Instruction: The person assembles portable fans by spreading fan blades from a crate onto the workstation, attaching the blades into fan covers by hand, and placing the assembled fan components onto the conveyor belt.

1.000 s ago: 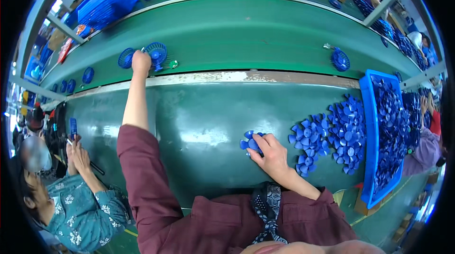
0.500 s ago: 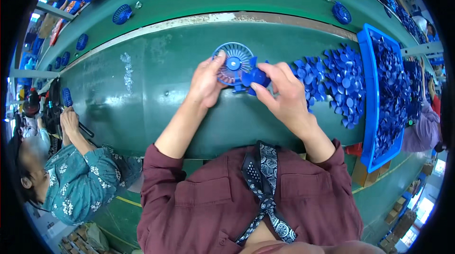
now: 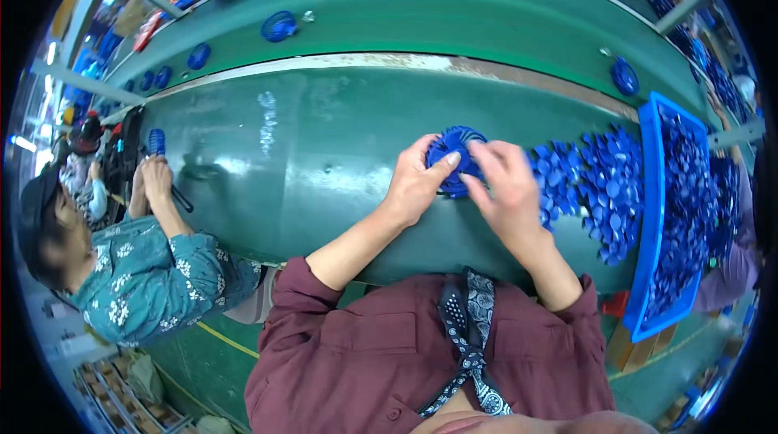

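Head view, left grip (image 3: 412, 183) holding blue fan (image 3: 459, 142), blurred right grip (image 3: 510, 191), pale marks (image 3: 267, 124)

The fan (image 3: 456, 141) is blue, round, ribbed; held over the bench (image 3: 348, 130).

No lettering, label, number or sign can be read, whether close to the fingers (image 3: 438, 169) or farther from them.

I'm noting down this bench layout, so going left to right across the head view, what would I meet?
A co-worker's hands, the left hand, a round blue fan part, the right hand, loose blue fan blades, a blue tray.
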A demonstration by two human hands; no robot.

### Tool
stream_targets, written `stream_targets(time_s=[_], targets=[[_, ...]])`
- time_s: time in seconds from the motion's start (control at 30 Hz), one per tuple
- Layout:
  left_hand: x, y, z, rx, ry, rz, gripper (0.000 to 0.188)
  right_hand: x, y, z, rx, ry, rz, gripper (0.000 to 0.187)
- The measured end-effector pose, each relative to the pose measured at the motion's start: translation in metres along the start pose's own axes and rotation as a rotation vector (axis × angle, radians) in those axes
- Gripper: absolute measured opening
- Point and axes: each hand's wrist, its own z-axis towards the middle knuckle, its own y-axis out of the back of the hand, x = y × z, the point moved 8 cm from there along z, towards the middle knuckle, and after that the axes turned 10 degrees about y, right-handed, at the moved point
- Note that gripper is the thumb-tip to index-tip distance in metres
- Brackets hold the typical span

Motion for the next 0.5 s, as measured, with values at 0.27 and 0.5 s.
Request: stream_targets(time_s=[0.27,0.5], targets=[[-0.028,0.007,0.001,0.068,-0.129,0.521,0.028,-0.053,-0.05,0.0,0.313,-0.447,0.623,0.044],[-0.089,0.06,0.109,-0.087,-0.215,0.952,0.036,-0.158,-0.072,0.022,0.243,-0.811,0.743,0.028]])
